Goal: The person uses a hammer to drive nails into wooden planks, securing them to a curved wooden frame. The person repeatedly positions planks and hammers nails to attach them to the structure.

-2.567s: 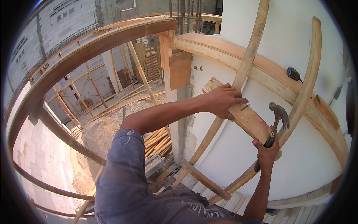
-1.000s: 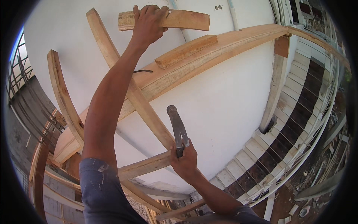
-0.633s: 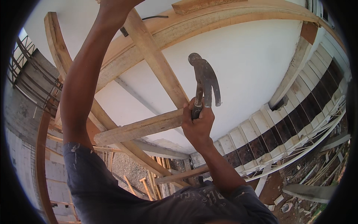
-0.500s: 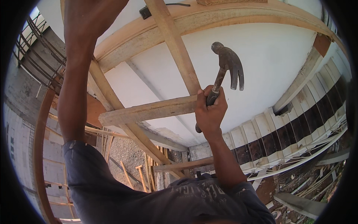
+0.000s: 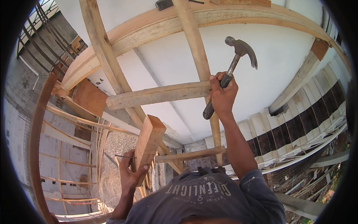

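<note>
My right hand (image 5: 224, 93) is wrapped round the dark grip of a claw hammer (image 5: 240, 46), head up, beside the right end of a wooden ladder's rung (image 5: 160, 95). At the lower left, my left hand (image 5: 130, 172) grips a short, thick wood block (image 5: 149, 140), tilted, with its cut end up. A thin nail (image 5: 125, 156) sticks out sideways by my left fingers; whether it is driven into the block or pinched against it, I cannot tell. The ladder's left rail (image 5: 108, 56) passes behind the block. A lower rung (image 5: 190, 154) crosses in front of my chest.
A curved wooden beam (image 5: 238, 16) spans the top before a white panel (image 5: 261, 56). On it lie a dark object (image 5: 164, 4) and a wood piece (image 5: 240, 3). Bamboo poles (image 5: 71, 115) and gravel (image 5: 119, 143) are below left; white railings (image 5: 298, 155) and scrap lie right.
My left hand has come down from the top left and now holds the wood block with the nail beside it. My right hand and the hammer have shifted slightly right.
</note>
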Tool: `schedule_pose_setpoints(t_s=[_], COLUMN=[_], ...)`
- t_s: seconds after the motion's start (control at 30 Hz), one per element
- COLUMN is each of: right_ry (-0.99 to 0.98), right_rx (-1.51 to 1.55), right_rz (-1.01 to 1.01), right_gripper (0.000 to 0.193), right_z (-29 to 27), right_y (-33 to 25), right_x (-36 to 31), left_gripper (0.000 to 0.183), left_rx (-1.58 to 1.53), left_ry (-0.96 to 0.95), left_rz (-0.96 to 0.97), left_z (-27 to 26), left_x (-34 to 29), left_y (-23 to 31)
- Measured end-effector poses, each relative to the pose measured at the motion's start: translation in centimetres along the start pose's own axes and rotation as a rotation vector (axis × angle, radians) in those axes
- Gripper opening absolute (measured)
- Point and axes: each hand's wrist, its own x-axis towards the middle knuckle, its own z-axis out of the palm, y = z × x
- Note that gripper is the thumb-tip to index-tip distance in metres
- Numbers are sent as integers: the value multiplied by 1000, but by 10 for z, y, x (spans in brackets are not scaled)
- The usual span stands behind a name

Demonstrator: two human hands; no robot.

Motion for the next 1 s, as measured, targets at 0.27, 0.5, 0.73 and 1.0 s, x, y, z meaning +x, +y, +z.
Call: schedule_pose_setpoints(t_s=[0.27,0.5,0.73,1.0], right_ry=[0,24,64,108], right_rx=[10,35,206,526], right_rz=[19,-25,-117,-82], right_gripper=[18,18,18,23], right_z=[1,-2,0,-5], right_y=[0,10,23,30], right_x=[-1,-1,-1,0], left_gripper=[81,71,73,66], left_rx=[162,320,550,495], left_ry=[-119,-216,-74,318], left_rz=[-264,-94,148,920], left_z=[108,175,256,315], left_x=[21,103,213,386], left_y=[-88,-53,-82,-31])
